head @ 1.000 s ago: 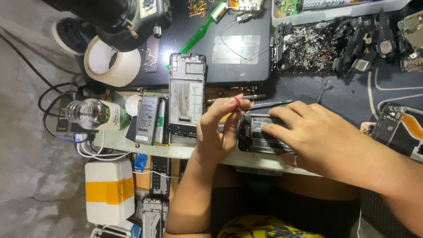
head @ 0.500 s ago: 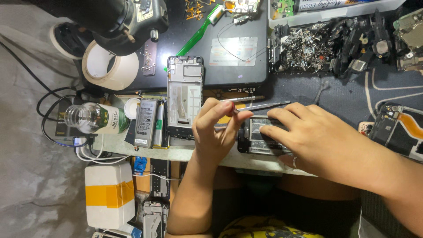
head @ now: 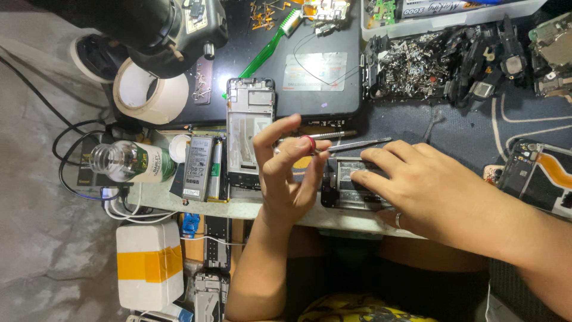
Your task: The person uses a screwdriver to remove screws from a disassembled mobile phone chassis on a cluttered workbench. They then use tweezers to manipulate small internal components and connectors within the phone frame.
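Note:
My left hand [head: 286, 179] is raised over the desk edge and pinches the red-capped end [head: 307, 144] of a thin metal screwdriver [head: 357, 144], whose shaft points right. My right hand [head: 429, 191] lies flat on an opened dark phone [head: 345, 185] at the front of the desk, fingertips pressing its inner plate. A ring sits on one finger of that hand. Left of the hands lies a bare silver phone frame [head: 250, 128], and beside that a grey battery [head: 198, 167].
A tape roll [head: 152, 95] and a black microscope [head: 161, 30] stand at the back left, with a green brush [head: 271, 45] on a dark mat. A pile of metal parts [head: 417, 71] lies at the back right. A clear bottle [head: 128, 162], another opened phone [head: 530, 173] and a white box [head: 149, 265] are nearby.
My left hand has drawn slightly left with the tool, and its index finger has lifted and straightened. My right hand stays on the phone.

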